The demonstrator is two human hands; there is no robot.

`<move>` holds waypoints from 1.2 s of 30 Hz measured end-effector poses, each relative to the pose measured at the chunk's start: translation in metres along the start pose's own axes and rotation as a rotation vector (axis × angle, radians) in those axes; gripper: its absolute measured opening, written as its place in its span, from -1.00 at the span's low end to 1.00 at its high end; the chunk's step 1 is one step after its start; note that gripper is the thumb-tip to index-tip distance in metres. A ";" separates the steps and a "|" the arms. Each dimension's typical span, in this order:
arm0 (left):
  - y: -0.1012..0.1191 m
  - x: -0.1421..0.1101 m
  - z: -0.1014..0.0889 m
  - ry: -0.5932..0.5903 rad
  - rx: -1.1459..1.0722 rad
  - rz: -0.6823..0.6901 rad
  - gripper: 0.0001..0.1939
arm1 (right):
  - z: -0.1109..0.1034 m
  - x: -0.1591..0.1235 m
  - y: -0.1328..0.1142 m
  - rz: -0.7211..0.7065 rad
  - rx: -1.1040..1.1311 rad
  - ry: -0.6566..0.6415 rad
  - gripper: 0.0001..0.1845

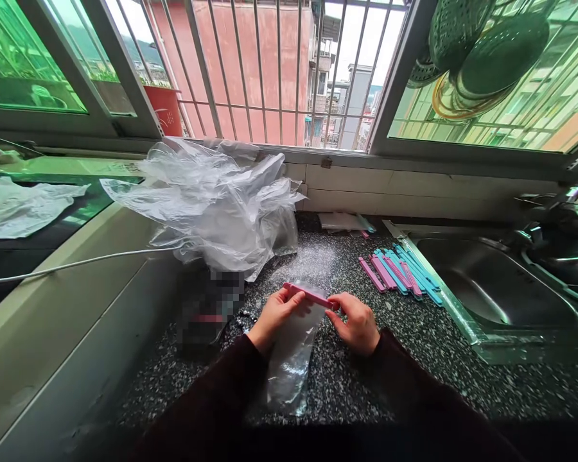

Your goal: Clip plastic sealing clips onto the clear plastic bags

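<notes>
A pink bag clip [313, 296] lies across the upper end of a clear plastic bag [291, 366], which hangs down toward the counter's front. My left hand [275, 316] pinches the clip's left end, thumb on top. At the other end, my right hand [354, 323] has thumb and fingertips closed on the clip's tip. Whether the clip is fully fastened is too small to tell. To the right lies a pile of pink and blue bag clips [401, 269]. Behind my left hand is a big heap of clear plastic bags [221, 205].
A steel sink [491, 282] is set into the speckled counter [347, 391] at right. Flat packets [341, 222] lie by the tiled wall. A white cable [81, 264] crosses at left. Colanders [505, 54] hang by the barred window. A blurred patch [209, 308] hides something.
</notes>
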State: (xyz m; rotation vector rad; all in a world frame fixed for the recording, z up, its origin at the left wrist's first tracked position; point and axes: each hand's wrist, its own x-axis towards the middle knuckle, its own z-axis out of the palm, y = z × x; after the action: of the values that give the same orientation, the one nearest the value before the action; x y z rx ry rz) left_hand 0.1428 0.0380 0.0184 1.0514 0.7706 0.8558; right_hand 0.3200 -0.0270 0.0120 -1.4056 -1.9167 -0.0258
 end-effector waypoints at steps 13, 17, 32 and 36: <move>0.012 0.001 0.004 -0.281 0.115 -0.273 -0.72 | -0.021 0.030 0.018 0.022 -0.417 -0.213 -0.82; 0.031 0.031 0.014 -0.124 0.543 -0.313 -0.92 | -0.042 0.075 0.053 0.321 -0.541 -0.411 -0.78; 0.034 0.203 0.050 0.489 0.983 0.341 -0.37 | -0.039 0.189 0.161 0.829 -0.610 -0.202 -0.61; 0.001 0.204 0.044 0.263 1.438 0.277 -0.48 | -0.021 0.192 0.185 0.892 -0.623 -0.219 -0.58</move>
State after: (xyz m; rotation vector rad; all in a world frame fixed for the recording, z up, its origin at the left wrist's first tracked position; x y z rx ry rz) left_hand 0.2744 0.1993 0.0072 2.3689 1.5568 0.5922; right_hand 0.4614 0.1939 0.0637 -2.6734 -1.3123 -0.0444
